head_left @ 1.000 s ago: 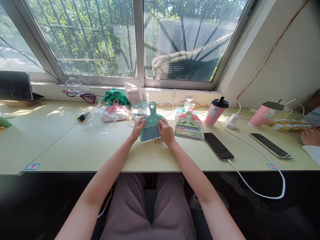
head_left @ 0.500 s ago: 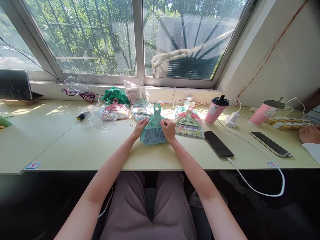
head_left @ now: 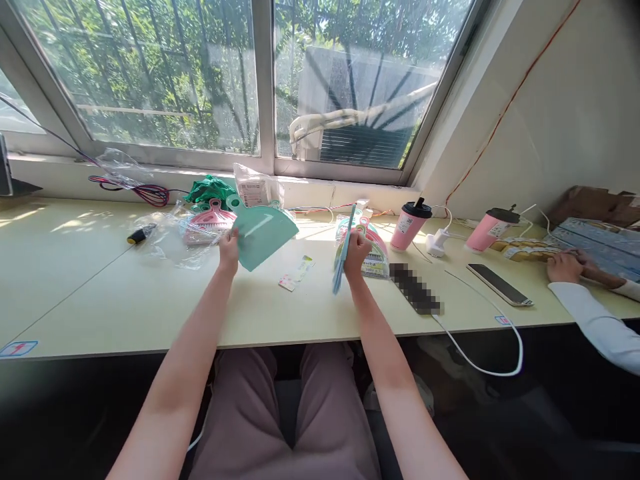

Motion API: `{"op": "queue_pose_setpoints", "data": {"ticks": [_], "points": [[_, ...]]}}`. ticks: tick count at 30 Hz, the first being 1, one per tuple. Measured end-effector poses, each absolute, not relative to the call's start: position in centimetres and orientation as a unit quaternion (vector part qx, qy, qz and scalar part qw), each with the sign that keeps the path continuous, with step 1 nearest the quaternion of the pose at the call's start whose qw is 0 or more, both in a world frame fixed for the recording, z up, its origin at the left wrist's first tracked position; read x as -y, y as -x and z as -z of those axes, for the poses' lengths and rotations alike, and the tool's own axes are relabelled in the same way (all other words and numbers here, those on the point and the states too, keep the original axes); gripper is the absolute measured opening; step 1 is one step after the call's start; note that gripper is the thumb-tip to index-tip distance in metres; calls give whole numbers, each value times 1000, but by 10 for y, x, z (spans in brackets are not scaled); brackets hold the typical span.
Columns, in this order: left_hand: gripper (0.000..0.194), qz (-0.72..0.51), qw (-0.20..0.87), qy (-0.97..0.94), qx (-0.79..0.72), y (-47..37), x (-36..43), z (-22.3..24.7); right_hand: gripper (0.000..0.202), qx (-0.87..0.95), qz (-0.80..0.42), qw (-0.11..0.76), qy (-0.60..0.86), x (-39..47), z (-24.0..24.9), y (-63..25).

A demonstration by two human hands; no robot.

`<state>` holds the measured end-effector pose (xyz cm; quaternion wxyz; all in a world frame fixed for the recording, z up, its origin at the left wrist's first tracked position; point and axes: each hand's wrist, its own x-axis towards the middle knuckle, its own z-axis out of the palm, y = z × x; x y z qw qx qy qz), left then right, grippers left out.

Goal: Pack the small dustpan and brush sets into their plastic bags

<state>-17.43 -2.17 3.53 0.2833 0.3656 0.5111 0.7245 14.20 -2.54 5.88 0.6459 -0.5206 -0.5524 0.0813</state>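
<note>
My left hand grips the edge of a mint-green dustpan, which is tilted above the table with its handle up. In my right hand is a small brush, seen edge-on with its bristles pointing down. The two are held apart. Between them a printed card lies on the table. Behind my right hand stand bagged dustpan sets. A pink set in clear plastic sits left of the green dustpan.
Two pink cups stand at the right, near a white plug. A blurred-out phone with a white cable and another phone lie in front. Another person's hands rest at the far right.
The dustpan and brush, together before, are now apart: the dustpan moved left, the brush right and turned edge-on. The card between them has come into sight. The view has shifted right.
</note>
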Motion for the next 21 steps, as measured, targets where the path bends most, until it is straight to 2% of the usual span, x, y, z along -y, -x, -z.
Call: {"op": "queue_pose_setpoints", "data": {"ticks": [3, 8, 10, 13, 15, 17, 21], "points": [[32, -718, 270, -335, -547, 211, 15, -31, 44, 510, -17, 588, 627, 21, -64, -158], [19, -505, 226, -426, -716, 215, 16, -20, 42, 584, -13, 430, 689, 15, -54, -159], [13, -470, 214, -440, -735, 211, 18, -19, 38, 603, -17, 388, 697, 13, -48, -157], [22, -435, 166, -441, -768, 207, 23, -20, 21, 618, -16, 366, 696, 9, -41, -158], [27, -407, 122, -451, -785, 207, 26, -20, 30, 626, -1, 370, 687, 7, -39, -159], [24, -385, 97, -476, -785, 206, 29, -20, 33, 638, 20, 357, 682, 7, -37, -161], [12, -347, 118, -506, -781, 202, 32, -21, 18, 652, 35, 281, 704, 7, -36, -164]]}}
